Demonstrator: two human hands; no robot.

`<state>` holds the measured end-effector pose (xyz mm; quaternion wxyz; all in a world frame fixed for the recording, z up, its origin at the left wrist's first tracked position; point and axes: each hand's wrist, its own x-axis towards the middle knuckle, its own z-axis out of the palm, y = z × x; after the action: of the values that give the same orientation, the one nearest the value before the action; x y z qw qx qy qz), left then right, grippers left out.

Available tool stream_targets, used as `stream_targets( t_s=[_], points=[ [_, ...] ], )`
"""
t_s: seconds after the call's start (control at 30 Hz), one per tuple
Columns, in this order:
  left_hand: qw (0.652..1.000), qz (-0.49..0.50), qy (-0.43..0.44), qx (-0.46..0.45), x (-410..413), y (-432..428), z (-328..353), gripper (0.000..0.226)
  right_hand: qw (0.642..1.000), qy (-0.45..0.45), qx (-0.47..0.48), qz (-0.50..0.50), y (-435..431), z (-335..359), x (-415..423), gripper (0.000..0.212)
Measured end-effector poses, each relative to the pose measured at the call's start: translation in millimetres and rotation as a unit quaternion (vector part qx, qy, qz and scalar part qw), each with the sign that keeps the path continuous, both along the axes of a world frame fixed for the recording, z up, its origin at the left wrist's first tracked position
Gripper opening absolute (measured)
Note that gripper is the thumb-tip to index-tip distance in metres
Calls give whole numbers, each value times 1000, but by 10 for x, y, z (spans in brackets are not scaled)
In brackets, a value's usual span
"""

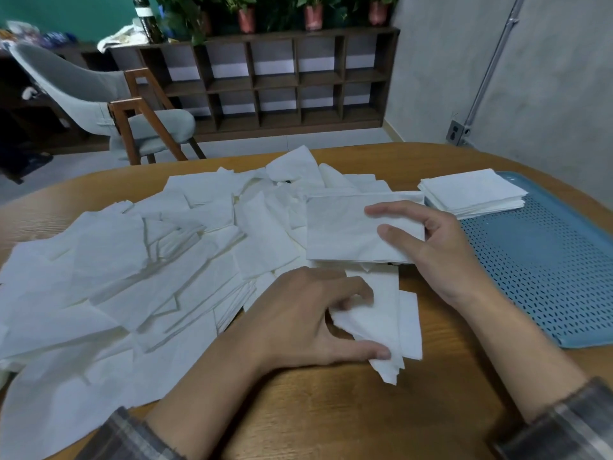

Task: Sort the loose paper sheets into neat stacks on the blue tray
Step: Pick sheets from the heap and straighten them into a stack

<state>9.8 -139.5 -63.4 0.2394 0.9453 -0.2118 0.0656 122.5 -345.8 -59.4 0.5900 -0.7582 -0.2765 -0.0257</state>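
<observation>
dim, even indoor light, soft shadows, wide-angle bending at edges

Grey wall [547,61], wooden shelf [275,78], grey chair [99,94].

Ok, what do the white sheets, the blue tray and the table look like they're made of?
White sheets: thin, soft tissue-like paper, matte; they crease, crumple and drape limply. Blue tray: probably moulded plastic, smooth and slightly glossy, with even rows of small slots. Table: wood or wood-look laminate, satin finish; grain lines show, but which one I cannot tell.
</observation>
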Motion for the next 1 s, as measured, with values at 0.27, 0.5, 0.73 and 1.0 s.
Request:
stream_targets(
  t_s=[0.27, 0.5, 0.73, 1.0],
  points=[
    [990, -32, -18, -135, -7, -72, -30, 16, 1000, -5, 1, 5, 5, -3, 5, 26],
    [962, 42, 72, -259, 10, -19, 50, 10, 1000, -4, 6, 10, 0, 4, 2, 27],
    [979, 1, 70, -192, 2, 62, 147, 33, 1000, -11, 7, 17, -1, 6, 0, 29],
    [987, 38, 45, -152, 32, 53, 72, 7, 999, 7, 26, 26, 22, 14, -33, 31]
  ],
)
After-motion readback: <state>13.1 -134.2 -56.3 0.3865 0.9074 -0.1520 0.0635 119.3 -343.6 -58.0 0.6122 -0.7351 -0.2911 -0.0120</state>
